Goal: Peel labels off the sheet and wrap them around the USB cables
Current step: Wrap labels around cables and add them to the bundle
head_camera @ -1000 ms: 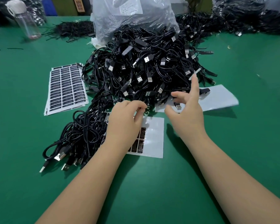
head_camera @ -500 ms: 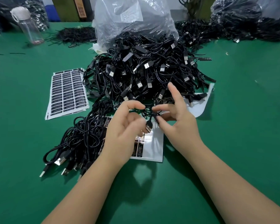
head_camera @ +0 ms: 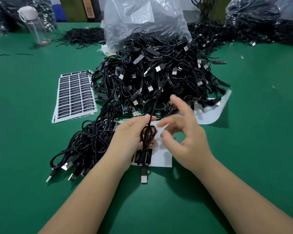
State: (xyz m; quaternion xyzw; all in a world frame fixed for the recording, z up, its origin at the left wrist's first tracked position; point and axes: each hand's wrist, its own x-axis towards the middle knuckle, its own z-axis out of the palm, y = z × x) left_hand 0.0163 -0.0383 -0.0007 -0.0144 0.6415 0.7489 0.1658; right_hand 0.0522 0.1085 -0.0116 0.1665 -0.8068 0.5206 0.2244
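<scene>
At the centre of the frame, the left hand (head_camera: 130, 137) pinched a black USB cable (head_camera: 147, 139) between thumb and fingers, holding it up so that its looped middle hung over the nearly used label sheet (head_camera: 161, 157) and its silver plug (head_camera: 144, 178) dangled toward the lower edge. One end of the cable ran up and away to the big tangled heap of cables (head_camera: 159, 73) in the upper middle — probably just drawn out of it. Holding the cable directly above the sheet looked deliberate: the few remaining dark labels (head_camera: 149, 155) lay right beneath, close to reach.

The right hand (head_camera: 184, 132), blurred with motion, was spread with fingers loose and held nothing I could make out; it hovered just right of the cable, above the sheet.

A full stack of label sheets (head_camera: 74, 95) lay at middle left on the green surface (head_camera: 243, 149), beside a smaller bundle of cables (head_camera: 88, 146) — apparently the finished ones.

Half a second earlier both hands had been pinching one small cable end together near the heap's edge; since then the left hand had taken the cable alone and drawn it lower in the frame, and the right had let go and opened.
</scene>
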